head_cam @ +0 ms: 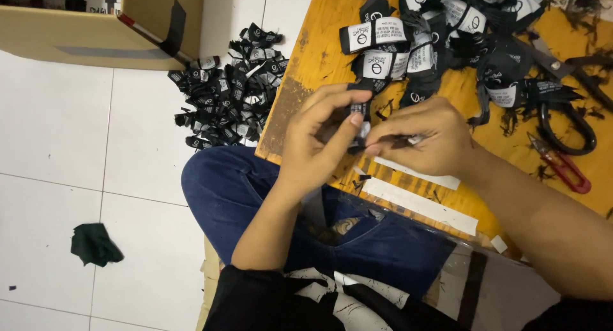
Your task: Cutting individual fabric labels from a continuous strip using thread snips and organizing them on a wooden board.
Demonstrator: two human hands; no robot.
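Note:
My left hand [319, 139] and my right hand [424, 136] meet over the near edge of an orange wooden board [319, 43]. Together they pinch a small black woven label [359, 117] with white print, the left thumb and fingers on its left side, the right fingertips on its lower end. Just beyond the hands lies a heap of similar black-and-white labels [440, 30] on the board. White paper strips [418, 203] are stuck along the board's near edge, below my right hand.
Black-handled scissors [568, 123] and red thread snips [562, 165] lie on the board's right side among thread scraps. On the white tiled floor lie a pile of black labels [230, 91], a cardboard box [102, 24] and a dark green cloth scrap [94, 243]. My blue-jeaned leg [236, 190] lies under the board.

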